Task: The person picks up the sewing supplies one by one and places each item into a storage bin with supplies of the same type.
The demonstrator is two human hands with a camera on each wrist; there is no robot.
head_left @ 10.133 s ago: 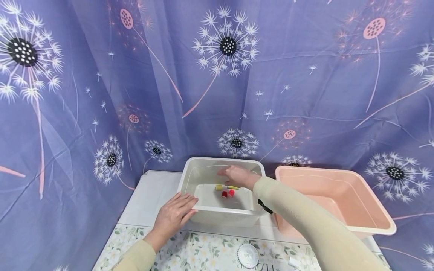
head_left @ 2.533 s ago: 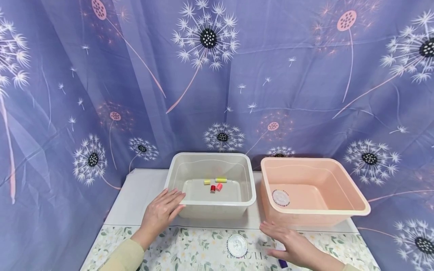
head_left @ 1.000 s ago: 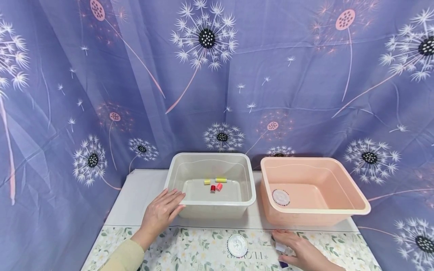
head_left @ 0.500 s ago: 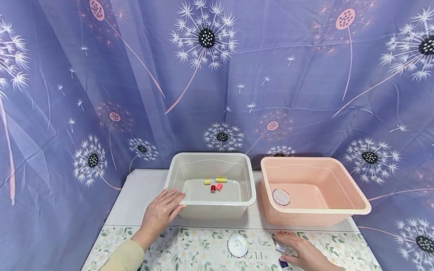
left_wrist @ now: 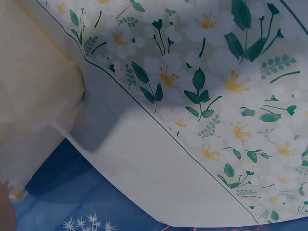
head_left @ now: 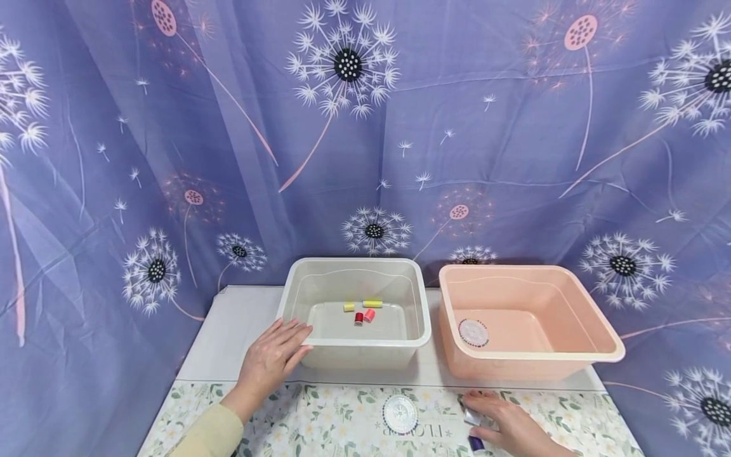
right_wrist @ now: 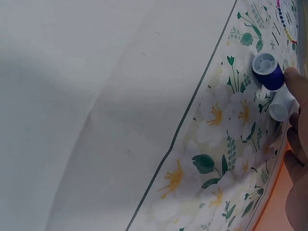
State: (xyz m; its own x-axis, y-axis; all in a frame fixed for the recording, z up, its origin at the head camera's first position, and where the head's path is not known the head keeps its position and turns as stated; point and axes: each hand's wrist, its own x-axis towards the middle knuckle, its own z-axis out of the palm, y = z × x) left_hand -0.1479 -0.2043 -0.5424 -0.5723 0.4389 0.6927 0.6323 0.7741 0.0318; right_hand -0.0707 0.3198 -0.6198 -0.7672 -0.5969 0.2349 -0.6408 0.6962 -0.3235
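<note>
In the head view the right hand [head_left: 511,424] lies low over the counter [head_left: 245,317], loose-fingered and gripping nothing, beside a purple spool [head_left: 476,443] and a pale spool [head_left: 471,416]; a light pinch across one barrel should keep it from rolling, while the left hand [head_left: 274,355] rests straight-fingered on the grey tub's rim [head_left: 365,343], holding nothing. The left wrist view catches mainly sleeve [left_wrist: 38,77], so the fingers cannot be judged there. In the right wrist view the thumb [right_wrist: 294,79] meets or nearly meets the purple spool, fingers spread past the pale one.
</note>
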